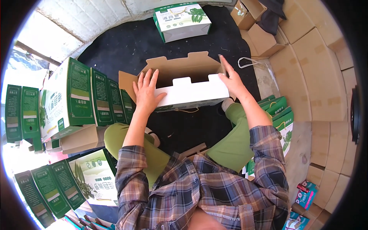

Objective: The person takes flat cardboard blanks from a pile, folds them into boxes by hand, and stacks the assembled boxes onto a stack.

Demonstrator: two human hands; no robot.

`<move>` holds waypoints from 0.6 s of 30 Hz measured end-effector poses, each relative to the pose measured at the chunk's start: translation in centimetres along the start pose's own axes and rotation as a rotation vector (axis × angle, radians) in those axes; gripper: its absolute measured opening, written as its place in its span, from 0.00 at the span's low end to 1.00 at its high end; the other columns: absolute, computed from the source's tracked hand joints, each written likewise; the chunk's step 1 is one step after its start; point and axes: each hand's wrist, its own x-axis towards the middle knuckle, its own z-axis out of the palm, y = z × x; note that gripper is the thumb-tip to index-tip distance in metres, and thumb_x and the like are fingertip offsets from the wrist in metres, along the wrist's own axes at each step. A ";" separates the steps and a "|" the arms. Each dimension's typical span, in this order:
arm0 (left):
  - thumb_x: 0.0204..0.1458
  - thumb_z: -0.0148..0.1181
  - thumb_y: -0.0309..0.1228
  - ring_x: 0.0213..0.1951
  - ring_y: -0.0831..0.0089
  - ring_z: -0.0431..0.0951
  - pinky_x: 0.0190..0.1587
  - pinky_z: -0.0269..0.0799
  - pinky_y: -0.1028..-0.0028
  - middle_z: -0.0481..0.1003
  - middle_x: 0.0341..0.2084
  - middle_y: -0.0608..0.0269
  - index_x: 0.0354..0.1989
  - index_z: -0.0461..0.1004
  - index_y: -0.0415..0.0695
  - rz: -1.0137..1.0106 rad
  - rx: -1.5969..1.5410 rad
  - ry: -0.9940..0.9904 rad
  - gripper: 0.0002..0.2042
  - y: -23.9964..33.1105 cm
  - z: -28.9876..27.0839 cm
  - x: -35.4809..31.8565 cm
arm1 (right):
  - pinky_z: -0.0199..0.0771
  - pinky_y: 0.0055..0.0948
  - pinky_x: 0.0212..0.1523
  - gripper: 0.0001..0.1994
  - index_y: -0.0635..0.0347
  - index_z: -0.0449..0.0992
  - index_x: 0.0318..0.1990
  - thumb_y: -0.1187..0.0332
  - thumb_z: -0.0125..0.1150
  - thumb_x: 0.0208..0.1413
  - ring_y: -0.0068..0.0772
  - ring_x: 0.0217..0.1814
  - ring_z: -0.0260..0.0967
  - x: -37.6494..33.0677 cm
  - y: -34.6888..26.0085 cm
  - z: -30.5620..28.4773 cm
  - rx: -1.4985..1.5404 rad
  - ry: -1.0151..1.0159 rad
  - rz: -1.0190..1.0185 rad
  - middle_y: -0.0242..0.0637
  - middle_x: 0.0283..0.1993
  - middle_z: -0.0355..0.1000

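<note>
**Flimsy-but-stiff carton (188,90), 2 grips on it**

So this open carton is probably behaving light for its size, since it's looking like thin card (the inside is falling into shadow, so I can't rule out contents). I'm guessing the walls are staying stiff along the folds while the flaps and tabs are bending easily, and the white face is maybe feeling a bit slick. Nothing too fragile, but squeezing mid-panel would be asking for a crease. I'd be taking hold at the 2 ends, near the corners.

Position-wise, it's sitting just ahead of the knees, over the black floor covering (115,50), right between both grips. The left grip (147,92) is spreading its fingers over the left end, thumb lying on the white panel, not clenching. The right grip (232,81) is touching the right end, 1 finger pointing up along the end flap; I can't tell if it's pinching.
</note>
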 end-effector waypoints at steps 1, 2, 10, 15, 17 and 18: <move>0.38 0.69 0.34 0.66 0.55 0.48 0.63 0.40 0.42 0.53 0.64 0.60 0.65 0.52 0.57 -0.006 -0.002 0.000 0.43 0.1 0.1 0.0 | 0.49 0.31 0.66 0.31 0.51 0.53 0.67 0.69 0.54 0.54 0.41 0.70 0.49 -0.3 -0.4 0.1 -0.185 -0.066 -0.086 0.44 0.69 0.50; 0.38 0.69 0.34 0.66 0.55 0.48 0.63 0.40 0.42 0.53 0.64 0.60 0.65 0.52 0.57 -0.012 0.017 -0.008 0.43 0.1 0.2 0.0 | 0.51 0.33 0.65 0.27 0.47 0.62 0.62 0.64 0.57 0.53 0.46 0.69 0.48 -0.6 -0.6 0.1 -0.345 -0.101 -0.036 0.44 0.69 0.48; 0.35 0.71 0.33 0.65 0.56 0.49 0.63 0.40 0.42 0.56 0.62 0.62 0.63 0.55 0.57 0.020 0.067 0.001 0.43 0.9 0.1 -0.6 | 0.57 0.38 0.63 0.24 0.45 0.73 0.53 0.75 0.62 0.45 0.47 0.67 0.49 -0.2 -1.9 1.4 -0.689 -0.116 -0.125 0.40 0.70 0.46; 0.34 0.72 0.32 0.65 0.56 0.50 0.63 0.40 0.44 0.55 0.61 0.61 0.62 0.58 0.54 0.089 0.164 0.243 0.41 1.0 -0.9 -1.5 | 0.60 0.38 0.62 0.35 0.43 0.65 0.59 0.81 0.63 0.39 0.46 0.67 0.50 0.2 -2.0 1.6 -0.739 -0.149 -0.109 0.40 0.69 0.47; 0.34 0.71 0.30 0.63 0.53 0.52 0.64 0.42 0.50 0.54 0.62 0.56 0.62 0.57 0.47 0.008 0.068 0.626 0.42 0.3 -1.0 -1.4 | 0.61 0.39 0.62 0.35 0.43 0.65 0.59 0.81 0.63 0.39 0.47 0.67 0.50 0.2 -2.1 1.6 -0.730 -0.150 -0.107 0.40 0.68 0.47; 0.34 0.71 0.28 0.62 0.52 0.53 0.63 0.45 0.56 0.53 0.61 0.53 0.62 0.57 0.43 -0.014 -0.068 0.693 0.42 -0.1 -1.1 -1.1 | 0.61 0.39 0.62 0.35 0.43 0.64 0.59 0.81 0.63 0.39 0.47 0.67 0.49 0.1 -2.0 1.5 -0.722 -0.149 -0.106 0.41 0.68 0.47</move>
